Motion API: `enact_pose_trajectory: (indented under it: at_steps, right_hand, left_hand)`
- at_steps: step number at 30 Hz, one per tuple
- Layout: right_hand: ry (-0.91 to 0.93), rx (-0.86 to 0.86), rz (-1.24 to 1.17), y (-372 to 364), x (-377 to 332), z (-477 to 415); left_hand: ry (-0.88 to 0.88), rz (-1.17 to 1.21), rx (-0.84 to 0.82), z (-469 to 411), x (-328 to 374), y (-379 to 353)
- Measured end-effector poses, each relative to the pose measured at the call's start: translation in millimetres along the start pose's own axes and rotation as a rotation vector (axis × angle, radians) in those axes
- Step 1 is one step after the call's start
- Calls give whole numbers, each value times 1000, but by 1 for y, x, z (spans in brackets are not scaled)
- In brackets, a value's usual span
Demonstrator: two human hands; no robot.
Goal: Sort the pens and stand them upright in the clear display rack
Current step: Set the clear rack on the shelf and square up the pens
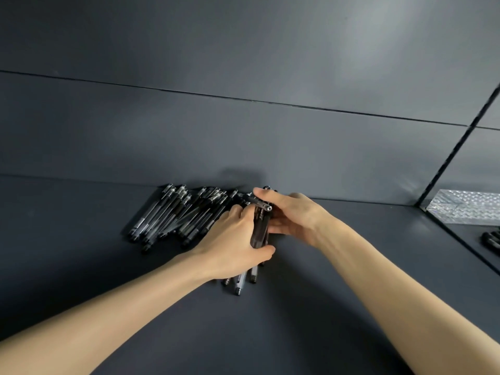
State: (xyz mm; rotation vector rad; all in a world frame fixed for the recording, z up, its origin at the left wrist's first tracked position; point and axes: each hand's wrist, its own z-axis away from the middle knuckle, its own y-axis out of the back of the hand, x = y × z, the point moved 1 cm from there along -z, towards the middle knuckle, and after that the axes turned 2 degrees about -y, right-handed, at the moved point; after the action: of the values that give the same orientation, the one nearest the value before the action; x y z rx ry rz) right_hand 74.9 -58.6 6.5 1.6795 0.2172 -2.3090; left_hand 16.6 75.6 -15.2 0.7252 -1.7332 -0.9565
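A heap of black-and-clear pens point(178, 215) lies on the dark table point(270, 334) against the back wall. My left hand point(235, 244) is closed around a bundle of pens point(259, 231); their lower ends point(239, 284) stick out below my palm. My right hand point(289, 215) presses on the same bundle from the right, thumb and fingers pinching a single pen point(261, 204) that lies across the bundle's top. The clear display rack point(465, 208) stands at the far right edge, partly cut off.
The dark wall point(243, 136) rises right behind the pen heap. At the far right, past a dark seam point(449, 158), a few more dark pens point(491, 239) lie in front of the rack.
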Motion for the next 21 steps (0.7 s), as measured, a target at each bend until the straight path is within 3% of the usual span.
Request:
enact_pose_trajectory:
  at_steps: [5, 13, 21]
  right_hand:
    - [-8, -2, 18, -3, -1, 1]
    - [52, -40, -209, -3, 6, 5]
    - [207, -102, -339, -6, 2, 10]
  left_hand:
    - [-13, 65, -30, 6, -2, 5]
    - [0, 283, -27, 5, -2, 3]
    - [-8, 356, 143, 4, -4, 4]
